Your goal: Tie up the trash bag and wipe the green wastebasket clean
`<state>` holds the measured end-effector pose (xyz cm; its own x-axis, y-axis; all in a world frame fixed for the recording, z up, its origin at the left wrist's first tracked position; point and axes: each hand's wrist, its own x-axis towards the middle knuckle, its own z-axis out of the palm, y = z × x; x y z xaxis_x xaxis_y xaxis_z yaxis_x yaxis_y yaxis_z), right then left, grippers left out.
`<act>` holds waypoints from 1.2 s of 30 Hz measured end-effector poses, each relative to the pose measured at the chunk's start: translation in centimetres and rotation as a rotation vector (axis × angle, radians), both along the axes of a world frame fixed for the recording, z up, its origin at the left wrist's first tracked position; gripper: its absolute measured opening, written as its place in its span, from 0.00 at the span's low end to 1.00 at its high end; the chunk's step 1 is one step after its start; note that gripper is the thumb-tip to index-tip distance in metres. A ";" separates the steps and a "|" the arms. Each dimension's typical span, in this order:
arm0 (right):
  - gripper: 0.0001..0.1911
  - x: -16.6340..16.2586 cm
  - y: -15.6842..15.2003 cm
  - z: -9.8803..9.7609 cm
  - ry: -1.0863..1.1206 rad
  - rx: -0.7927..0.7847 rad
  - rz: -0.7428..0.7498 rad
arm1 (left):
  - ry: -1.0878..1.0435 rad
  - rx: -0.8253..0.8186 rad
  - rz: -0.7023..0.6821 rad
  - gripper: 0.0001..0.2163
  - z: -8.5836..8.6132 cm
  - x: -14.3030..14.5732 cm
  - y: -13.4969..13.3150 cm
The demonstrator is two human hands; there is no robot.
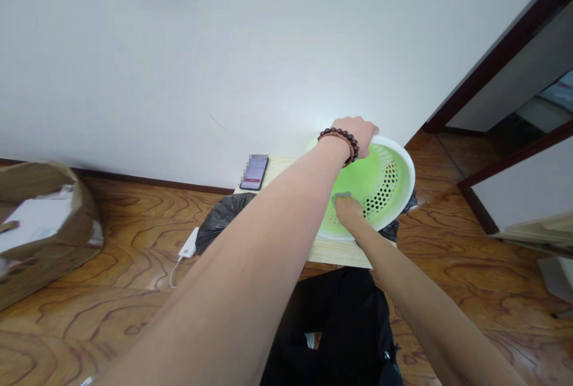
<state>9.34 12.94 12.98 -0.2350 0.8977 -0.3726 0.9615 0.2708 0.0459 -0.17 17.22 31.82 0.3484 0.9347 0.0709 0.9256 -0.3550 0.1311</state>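
Observation:
A round plastic basket (405,156), light green inside with a white rim and rows of holes, is tilted on a small pale wooden table (335,253). My left hand (362,132), with a dark bead bracelet at the wrist, is closed over the basket's far rim; its fingertips are hidden. Inside the basket, my right hand (349,212) is closed on a grey-green cloth (341,195) against the inner wall. Only a small edge of the cloth shows. My left forearm covers part of the table and of the basket's left side.
A phone (254,172) lies on the table's far left corner against the white wall. Black plastic bags (224,216) hang at the table's sides. A white power strip (189,243) is on the wooden floor. An open cardboard box (54,255) stands at left, a doorway at right.

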 end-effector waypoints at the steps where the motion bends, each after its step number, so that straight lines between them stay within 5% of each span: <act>1: 0.17 -0.6 -0.2 -0.3 0.049 -0.012 0.000 | 0.001 -0.001 0.000 0.20 0.0 0.0 0.0; 8: 0.19 -1.7 -0.6 -1.6 0.371 0.024 0.162 | 0.001 -0.011 0.018 0.20 0.0 -0.5 -0.3; 16: 0.19 1.5 0.3 -0.3 0.018 0.051 0.114 | 0.005 0.002 0.004 0.19 0.0 -0.6 -0.2; 24: 0.19 -0.7 -1.2 -1.2 0.093 0.034 0.031 | 0.011 -0.021 0.036 0.20 0.1 -0.6 -0.3; 30: 0.20 -0.2 -1.3 -0.8 0.106 0.010 0.132 | 0.018 -0.017 0.051 0.21 0.2 -0.8 -0.4; 36: 0.19 2.3 0.0 -0.6 -0.031 0.190 0.142 | 0.005 0.002 0.023 0.19 0.1 -0.6 -0.3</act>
<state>11.69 12.90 12.38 -0.3552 0.9111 -0.2089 0.9117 0.3870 0.1379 -0.75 16.96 31.93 0.3276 0.9422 0.0706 0.9341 -0.3342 0.1258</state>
